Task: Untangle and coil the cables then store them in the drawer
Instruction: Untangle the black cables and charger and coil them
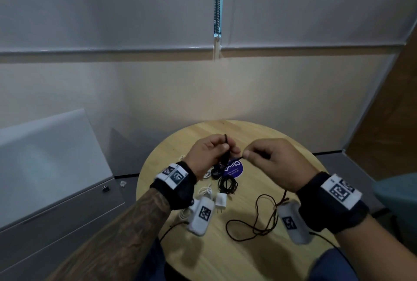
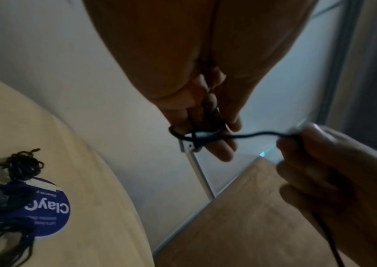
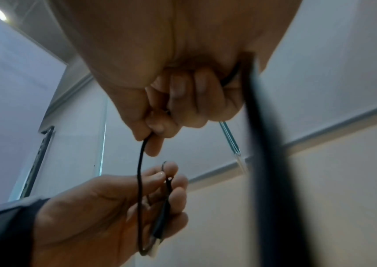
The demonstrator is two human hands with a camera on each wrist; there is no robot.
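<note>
Over the round wooden table point(image 1: 237, 253) both hands work on one thin black cable point(image 2: 251, 135). My left hand point(image 1: 225, 148) grips a small loop of it with its silver USB plug point(image 2: 186, 147) at the fingertips. My right hand point(image 1: 246, 155) pinches the same cable a short way to the right between thumb and forefinger. From the right hand the cable hangs down and lies in loose bends on the table point(image 1: 259, 219). In the right wrist view the right hand point(image 3: 153, 131) pinches the cable above the left hand's loop point(image 3: 141, 207).
On the table lie a coiled black cable point(image 1: 228, 184), a tangled black bundle point(image 2: 25, 164), a white charger point(image 1: 220, 200), a white cable point(image 1: 204, 191) and a purple sticker point(image 1: 233, 169). A grey drawer cabinet point(image 1: 56, 201) with a lock point(image 1: 105, 188) stands left, its drawers closed. A teal seat point(image 1: 394, 190) stands to the right.
</note>
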